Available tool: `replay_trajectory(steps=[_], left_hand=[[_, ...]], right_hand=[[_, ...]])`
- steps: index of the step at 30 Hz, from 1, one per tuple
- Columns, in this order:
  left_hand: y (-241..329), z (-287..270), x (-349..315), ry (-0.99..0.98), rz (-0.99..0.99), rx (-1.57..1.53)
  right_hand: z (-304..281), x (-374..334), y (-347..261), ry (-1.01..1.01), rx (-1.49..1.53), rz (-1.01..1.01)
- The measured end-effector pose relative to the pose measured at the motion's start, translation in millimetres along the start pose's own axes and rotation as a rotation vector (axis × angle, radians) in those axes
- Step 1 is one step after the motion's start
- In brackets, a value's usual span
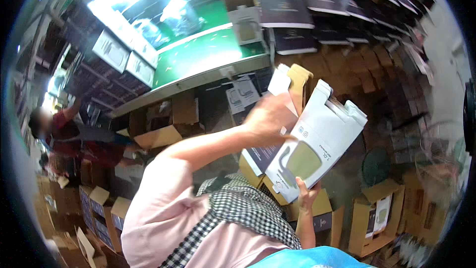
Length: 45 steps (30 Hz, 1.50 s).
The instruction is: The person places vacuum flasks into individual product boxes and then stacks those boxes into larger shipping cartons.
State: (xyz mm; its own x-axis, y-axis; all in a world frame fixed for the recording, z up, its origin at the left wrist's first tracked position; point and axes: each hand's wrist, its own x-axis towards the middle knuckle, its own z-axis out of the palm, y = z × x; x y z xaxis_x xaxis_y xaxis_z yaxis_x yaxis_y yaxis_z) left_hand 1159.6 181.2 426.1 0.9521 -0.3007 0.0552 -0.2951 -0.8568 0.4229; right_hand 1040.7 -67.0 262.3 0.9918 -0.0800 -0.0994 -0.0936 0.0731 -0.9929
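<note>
One white carton (318, 131), its long axis slanting from lower left to flaps standing open at upper right.
Leftmost, a green-topped table (201, 55); then the left hand (272, 118), motion-blurred at the carton's left edge, its finger closure impossible to tell; the carton, held in front of the checkered apron (243, 203); the right hand (308, 194), gripping its lower right edge, thumb on the printed face; rightmost, an open brown box (359, 233).

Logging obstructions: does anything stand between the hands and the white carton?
Nothing visible does: the right hand holds the white carton at its lower edge. The left hand is blurred at its left edge; contact there is unclear.
</note>
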Motion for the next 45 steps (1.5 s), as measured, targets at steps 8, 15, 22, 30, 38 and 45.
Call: replay_trajectory(steps=[8,15,22,30,38,45], left_hand=[[-279,29,-202,0.395,-0.947,-1.311],[-412,-16,-253,0.559,-1.067,-0.694],[-542,-68,-246,0.656,-1.274,-0.37],[-660,-31,-174,0.531,-1.131,0.235],[-706,-69,-136,0.59,-1.562,-0.12],[-687,-136,-119,0.89,-1.354,-0.318]], right_hand=[[203,67,-24,-0.371,0.175,0.248],[412,191,41,-0.78,0.29,0.487],[588,266,101,-0.847,0.303,0.594],[718,325,153,-0.692,-0.64,-0.063],[724,318,123,-0.743,-0.751,0.023],[701,323,88,-0.625,-0.544,-0.113]])
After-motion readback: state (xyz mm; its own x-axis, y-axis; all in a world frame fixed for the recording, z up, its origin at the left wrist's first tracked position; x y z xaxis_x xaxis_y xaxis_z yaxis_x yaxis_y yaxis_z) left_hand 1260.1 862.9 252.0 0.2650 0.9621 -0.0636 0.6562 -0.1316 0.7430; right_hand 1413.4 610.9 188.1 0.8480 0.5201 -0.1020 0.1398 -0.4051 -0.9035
